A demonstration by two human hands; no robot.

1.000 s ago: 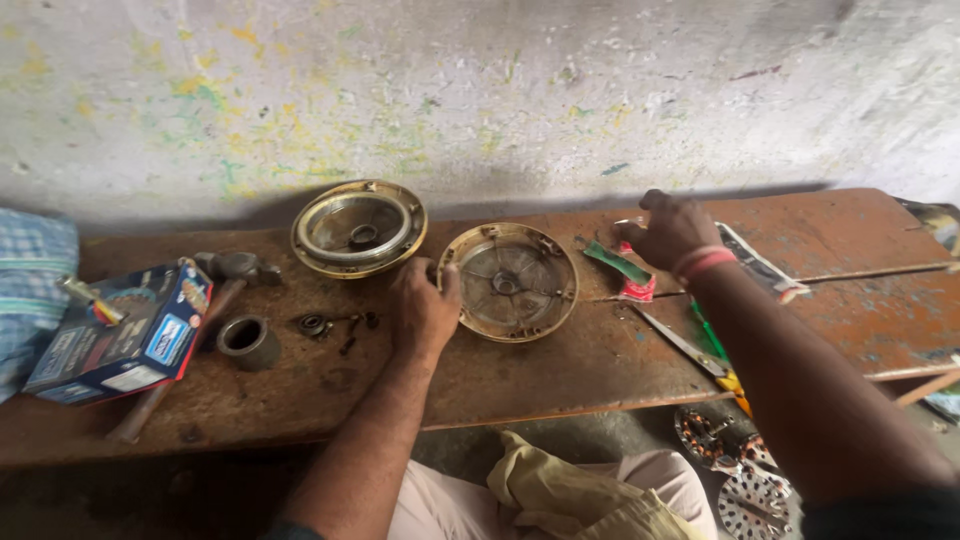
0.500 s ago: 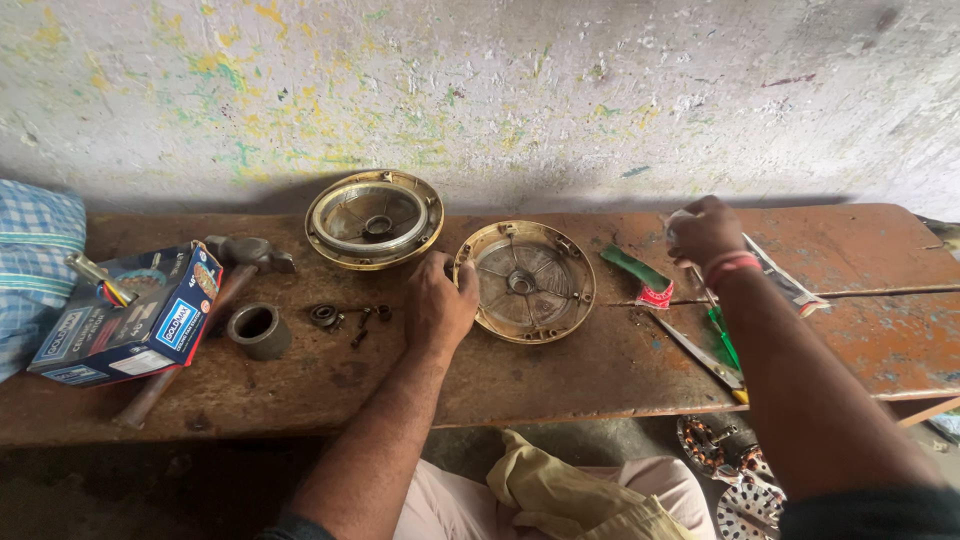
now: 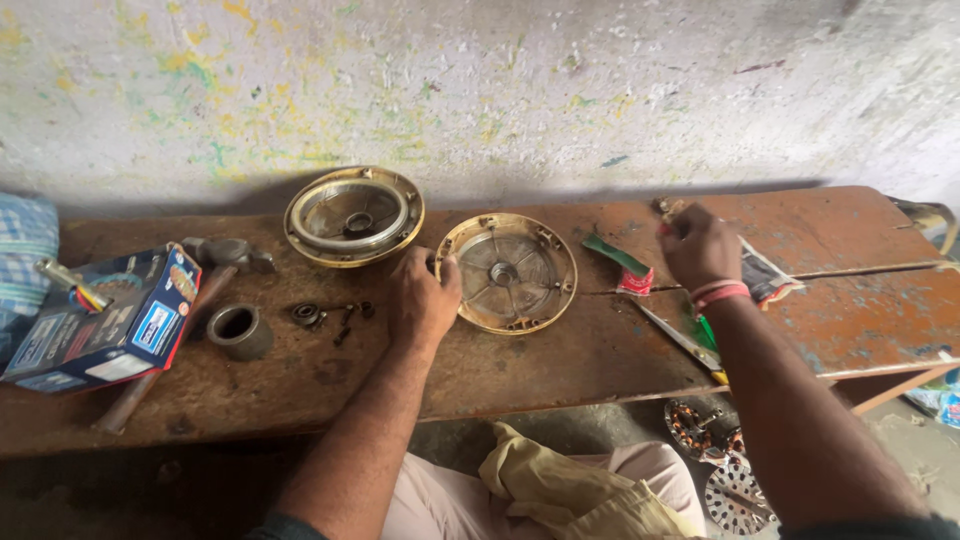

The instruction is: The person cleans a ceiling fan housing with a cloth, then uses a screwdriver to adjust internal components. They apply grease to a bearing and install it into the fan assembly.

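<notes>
My left hand (image 3: 422, 298) rests on the wooden bench (image 3: 560, 360) and grips the left rim of a round brass-coloured fan cover (image 3: 508, 272) that lies dished side up. A second round cover (image 3: 353, 215) lies behind it to the left. My right hand (image 3: 700, 246) is raised over the bench to the right of the cover, fingers pinched around a small dark part (image 3: 664, 208); red bands circle that wrist. A green-handled tool (image 3: 618, 258) lies between the cover and my right hand.
A hammer (image 3: 218, 262), a blue cardboard box (image 3: 100, 322), a short metal ring (image 3: 239, 331) and small loose bearings and screws (image 3: 325, 316) lie at the left. A screwdriver (image 3: 680, 340) lies near the front edge. Fan motor parts (image 3: 715, 450) sit on the floor below.
My right hand has lifted slightly and pinched a small part. My left hand has stayed on the cover's rim. The view has shifted a little.
</notes>
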